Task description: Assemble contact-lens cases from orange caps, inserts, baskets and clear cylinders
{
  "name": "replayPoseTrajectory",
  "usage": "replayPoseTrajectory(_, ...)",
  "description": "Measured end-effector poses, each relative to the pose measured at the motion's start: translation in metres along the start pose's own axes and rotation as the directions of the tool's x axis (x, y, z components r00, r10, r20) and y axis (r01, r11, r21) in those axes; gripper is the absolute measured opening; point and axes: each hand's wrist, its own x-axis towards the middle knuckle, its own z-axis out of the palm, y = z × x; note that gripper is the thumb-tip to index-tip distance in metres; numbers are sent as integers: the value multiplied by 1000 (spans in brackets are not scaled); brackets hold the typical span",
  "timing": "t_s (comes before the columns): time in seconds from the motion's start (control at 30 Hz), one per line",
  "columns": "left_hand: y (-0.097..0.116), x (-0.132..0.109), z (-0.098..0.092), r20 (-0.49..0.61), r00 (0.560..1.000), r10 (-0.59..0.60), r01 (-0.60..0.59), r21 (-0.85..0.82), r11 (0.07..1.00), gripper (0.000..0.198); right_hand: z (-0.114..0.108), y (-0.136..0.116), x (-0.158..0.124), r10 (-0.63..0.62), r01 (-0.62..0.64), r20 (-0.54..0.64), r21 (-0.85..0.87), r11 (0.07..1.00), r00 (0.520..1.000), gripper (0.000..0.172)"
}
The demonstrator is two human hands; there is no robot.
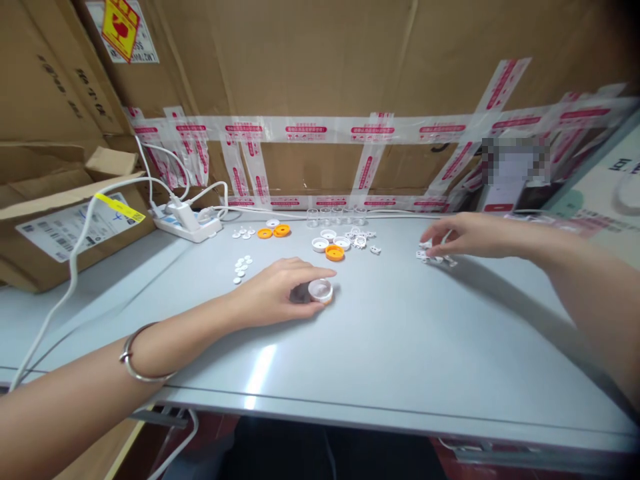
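My left hand [280,290] rests on the grey table [390,353], fingers curled round a small white round cap [321,290] with an orange part under it. My right hand [467,235] reaches out to the right, its fingertips pinching among a small pile of white plastic pieces [436,257]. Between the hands lie white caps [330,240], an orange ring [335,253] and more small white parts [361,239]. Further left sit two orange rings [275,231] and a scatter of small white discs [242,268].
A white power strip [187,223] with cables lies at the back left beside an open cardboard box [65,220]. Taped cardboard [325,133] walls the back. Several clear little cups [335,215] stand along the far table edge. A silver bangle [137,353] circles my left wrist.
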Motion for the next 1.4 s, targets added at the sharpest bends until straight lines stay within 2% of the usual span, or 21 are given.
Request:
replayPoseTrajectory(0.1, 1, 1, -2, -20, 1000, -5, 5, -13, 1000, 49, 2, 15, 3, -51, 51, 117, 9, 999, 992, 38)
replayPoseTrajectory(0.3, 5, 0, -8, -136, 988, 68, -73, -30, 997, 52, 14, 15, 14, -87, 86, 144, 15, 996, 986, 23)
replayPoseTrajectory(0.37, 5, 0, -11, -200, 975, 95, -102, -24, 994, 48, 14, 14, 16, -136, 135, 96, 17, 991, 986, 20)
replayPoseTrajectory(0.43, 7, 0, -15, -276, 955, 110, -114, 2, 994, 42, 13, 7, 13, -208, 208, -9, 52, 977, 978, 22)
replayPoseTrajectory(0.5, 9, 4, -21, -328, 938, 114, -108, 36, 993, 35, 12, -7, 6, -237, 252, -120, 132, 959, 964, 24)
replayPoseTrajectory(0.57, 11, 12, -27, -315, 942, 115, -102, 56, 993, 30, 14, -30, -4, -232, 265, -152, 257, 929, 961, 25)
replayPoseTrajectory(0.63, 15, 22, -29, -274, 955, 116, -102, 64, 993, 30, 18, -57, -15, -302, 325, -121, 413, 851, 945, 26)
replayPoseTrajectory(0.77, 23, 38, -25, -253, 962, 107, -95, 56, 994, 28, 34, -101, -32, -393, 417, -191, 642, 644, 900, 25)
replayPoseTrajectory(0.87, 30, 41, -20, -274, 961, 45, -47, 0, 999, 14, 43, -116, -36, -386, 409, -229, 771, 489, 894, 25)
replayPoseTrajectory(0.97, 31, 39, -20, -288, 954, -85, 43, -150, 988, 9, 46, -115, -31, -371, 393, -238, 815, 427, 898, 28)
replayPoseTrajectory(1.03, 26, 37, -22, -280, 937, -207, 130, -268, 954, 9, 46, -105, -22, -318, 400, -274, 795, 456, 908, 28)
replayPoseTrajectory(1.07, 23, 35, -23, -276, 923, -270, 179, -315, 932, 11, 46, -97, -17, -274, 401, -299, 761, 509, 914, 28)
replayPoseTrajectory(1.13, 16, 34, -25, -262, 887, -381, 266, -385, 884, 14, 46, -78, -6, -200, 362, -315, 631, 686, 928, 30)
replayPoseTrajectory(1.2, 9, 32, -26, -239, 856, -458, 325, -439, 838, 16, 48, -59, 4, -175, 277, -246, 478, 834, 953, 35)
replayPoseTrajectory(1.27, 5, 31, -27, -226, 841, -491, 345, -475, 810, 18, 51, -46, 10, -174, 258, -230, 409, 875, 957, 35)
replayPoseTrajectory(1.4, 4, 30, -28, -239, 839, -489, 329, -491, 806, 20, 54, -43, 13, -163, 253, -232, 440, 862, 959, 21)
